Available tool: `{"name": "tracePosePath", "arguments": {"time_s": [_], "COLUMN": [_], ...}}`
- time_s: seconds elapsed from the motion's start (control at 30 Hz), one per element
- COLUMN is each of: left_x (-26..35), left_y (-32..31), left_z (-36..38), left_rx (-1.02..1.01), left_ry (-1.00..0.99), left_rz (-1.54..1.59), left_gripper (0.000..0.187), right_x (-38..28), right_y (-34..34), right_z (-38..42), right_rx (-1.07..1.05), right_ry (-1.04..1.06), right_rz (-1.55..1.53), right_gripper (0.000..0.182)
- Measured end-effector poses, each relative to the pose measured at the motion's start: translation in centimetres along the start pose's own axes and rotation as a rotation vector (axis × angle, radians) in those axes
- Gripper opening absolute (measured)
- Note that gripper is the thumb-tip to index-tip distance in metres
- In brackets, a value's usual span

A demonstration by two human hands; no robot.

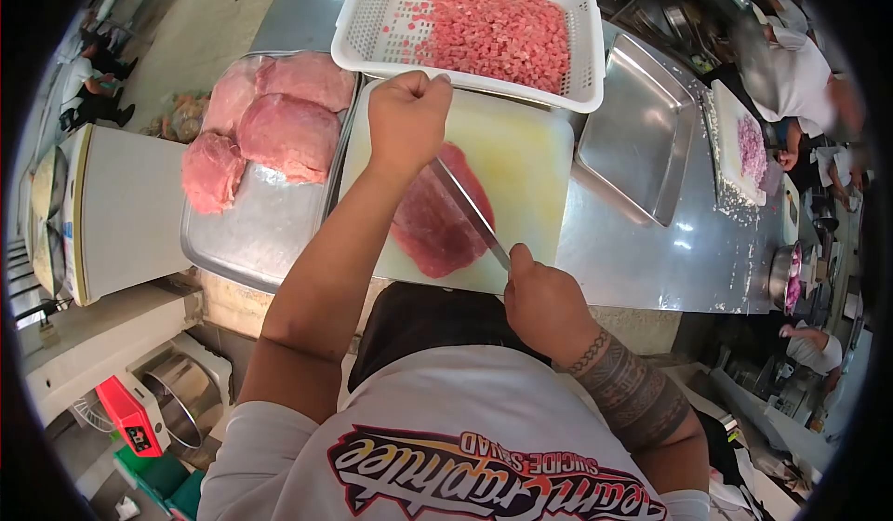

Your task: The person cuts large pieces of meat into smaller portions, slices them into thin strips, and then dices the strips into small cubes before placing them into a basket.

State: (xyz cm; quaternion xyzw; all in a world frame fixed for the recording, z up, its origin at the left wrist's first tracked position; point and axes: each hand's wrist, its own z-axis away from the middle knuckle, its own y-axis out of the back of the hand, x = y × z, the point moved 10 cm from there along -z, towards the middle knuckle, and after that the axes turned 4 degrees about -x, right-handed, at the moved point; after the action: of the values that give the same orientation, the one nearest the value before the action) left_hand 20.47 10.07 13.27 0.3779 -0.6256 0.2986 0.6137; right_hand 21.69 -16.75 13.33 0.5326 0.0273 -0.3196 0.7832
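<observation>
My right hand [549, 307] is wrapped round the handle of a long knife [468, 207]. Its blade slants up and left across a flat slab of raw meat [433, 233] on the pale cutting board [539, 163]. Beyond the blade's far end, my left hand [409, 116] is closed in a fist over the board's upper left part; what it grips, if anything, is hidden. Just past that fist stands a white perforated basket [349, 42] with diced raw meat [498, 33] in it.
Left of the board, a metal tray [256, 233] carries several large meat pieces [288, 135]. An empty steel pan [637, 130] sits to the right on the metal table [633, 270]. Farther right, a person [800, 74] is near a white board with chopped purple pieces [752, 147].
</observation>
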Motion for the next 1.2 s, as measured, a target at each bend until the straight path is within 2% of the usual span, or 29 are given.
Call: {"name": "tracePosePath", "arguments": {"time_s": [0.13,0.3,0.53,0.63,0.8,0.93,1.03,1.2], "left_x": [-2.8,-4.4,-7.4,-7.5,-9.6,-11.8,-10.5,-9.8], "left_y": [-0.1,-0.3,0.2,0.2,0.2,0.5,0.9,1.2], "left_z": [0.6,0.3,-0.7,-1.0,-2.0,-2.8,-2.5,-3.1], "left_rx": [0.010,-0.003,0.006,-0.004,-0.012,-0.003,-0.025,-0.040], "left_ry": [0.057,0.090,0.242,0.250,0.200,0.198,0.058,0.026], "left_rz": [-0.069,0.026,0.128,0.069,0.067,0.106,0.013,-0.043], "left_gripper": [0.042,0.044,0.044,0.044,0.043,0.042,0.042,0.039], "right_x": [0.7,0.1,-0.9,-1.0,0.0,0.6,1.2,1.2], "right_y": [-1.1,-0.2,0.5,0.6,-1.3,-3.2,-5.1,-5.8], "right_z": [-0.3,-0.7,-2.1,-3.0,-4.6,-6.2,-7.0,-6.8], "right_rx": [0.006,-0.034,-0.140,-0.203,-0.195,-0.154,-0.038,-0.010], "right_ry": [0.005,-0.034,-0.043,-0.054,-0.045,-0.041,-0.003,-0.027], "right_rz": [0.000,-0.024,0.048,0.028,-0.063,-0.019,-0.040,0.033], "right_gripper": [0.018,0.017,0.018,0.019,0.019,0.019,0.018,0.017]}}
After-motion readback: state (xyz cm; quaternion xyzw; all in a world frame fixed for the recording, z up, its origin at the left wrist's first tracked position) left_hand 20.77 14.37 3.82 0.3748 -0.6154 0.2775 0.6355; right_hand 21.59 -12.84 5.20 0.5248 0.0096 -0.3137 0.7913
